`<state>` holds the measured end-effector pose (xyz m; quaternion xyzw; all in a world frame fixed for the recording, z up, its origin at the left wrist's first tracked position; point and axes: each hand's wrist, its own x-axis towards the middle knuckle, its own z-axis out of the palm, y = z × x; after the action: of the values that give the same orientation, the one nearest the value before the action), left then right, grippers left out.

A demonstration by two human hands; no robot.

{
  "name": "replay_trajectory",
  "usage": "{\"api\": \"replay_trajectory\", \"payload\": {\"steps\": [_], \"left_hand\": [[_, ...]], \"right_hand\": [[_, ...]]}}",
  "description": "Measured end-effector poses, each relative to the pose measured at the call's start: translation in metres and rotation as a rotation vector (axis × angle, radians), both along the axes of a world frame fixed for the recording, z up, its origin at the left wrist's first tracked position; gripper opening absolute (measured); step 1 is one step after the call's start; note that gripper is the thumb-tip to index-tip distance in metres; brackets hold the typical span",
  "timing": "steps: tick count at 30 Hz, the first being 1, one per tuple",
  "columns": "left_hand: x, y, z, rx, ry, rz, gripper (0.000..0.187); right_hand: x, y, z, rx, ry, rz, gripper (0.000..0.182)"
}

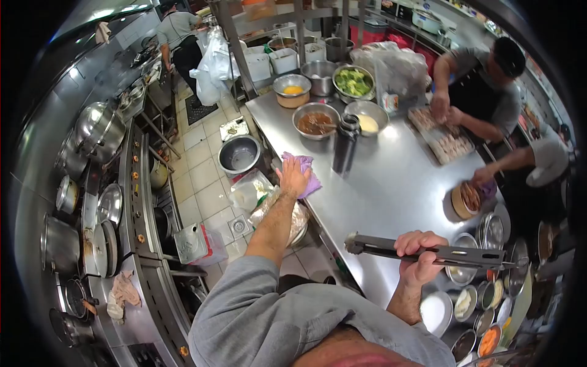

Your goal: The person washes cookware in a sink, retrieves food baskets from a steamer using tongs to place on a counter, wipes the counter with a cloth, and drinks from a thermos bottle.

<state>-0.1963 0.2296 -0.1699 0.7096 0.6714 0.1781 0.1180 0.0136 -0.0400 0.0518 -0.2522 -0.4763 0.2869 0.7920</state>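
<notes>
My left hand (295, 177) presses a purple cloth (312, 182) onto the left edge of the steel table (373, 183). Its fingers lie over the cloth, pointing away from me. At the right, my right hand (422, 254) is wrapped round a long dark metal tool (391, 246), held crosswise above the table's near part. Beyond the cloth stand a black bottle (347, 147), a bowl of brown sauce (313, 122) with a utensil in it and a bowl of pale yellow contents (368, 123).
Across the table, a person works over a tray of meat (449, 147); another person's hand reaches a round container (466, 200). Many small bowls crowd the right. Left are stoves with pots (61, 244), a floor basin (239, 154) and a third person in the aisle.
</notes>
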Motion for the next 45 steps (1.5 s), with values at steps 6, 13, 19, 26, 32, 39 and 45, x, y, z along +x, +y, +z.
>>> {"api": "replay_trajectory", "payload": {"steps": [6,13,19,26,32,39,45], "left_hand": [[-0.046,0.112,0.002,0.102,0.015,-0.026,0.060],[-0.077,0.223,-0.001,0.059,-0.019,-0.119,0.062],[-0.094,0.297,0.011,-0.259,-0.463,-0.265,0.075],[-0.280,0.247,0.011,-0.065,-1.341,-0.165,0.047],[-0.530,0.027,-0.193,-0.439,-0.478,0.500,0.056],[-0.544,-0.163,-0.226,-0.882,-0.717,0.969,0.050],[-0.520,-0.191,-0.238,-0.867,-0.895,1.024,0.045]], "right_hand": [[-0.058,0.087,-0.014,-0.034,-0.099,-0.052,0.041],[-0.176,0.168,-0.014,-0.183,-0.083,-0.212,0.052],[-0.246,0.255,-0.016,-0.407,-0.104,0.091,0.019],[-0.293,0.425,-0.022,-0.634,-0.319,0.406,0.037],[-0.325,0.555,-0.032,-0.812,-0.173,0.643,0.050],[-0.349,0.614,-0.014,-0.782,-0.178,0.663,0.053],[-0.362,0.651,-0.049,-0.804,-0.019,0.695,0.051]]}}
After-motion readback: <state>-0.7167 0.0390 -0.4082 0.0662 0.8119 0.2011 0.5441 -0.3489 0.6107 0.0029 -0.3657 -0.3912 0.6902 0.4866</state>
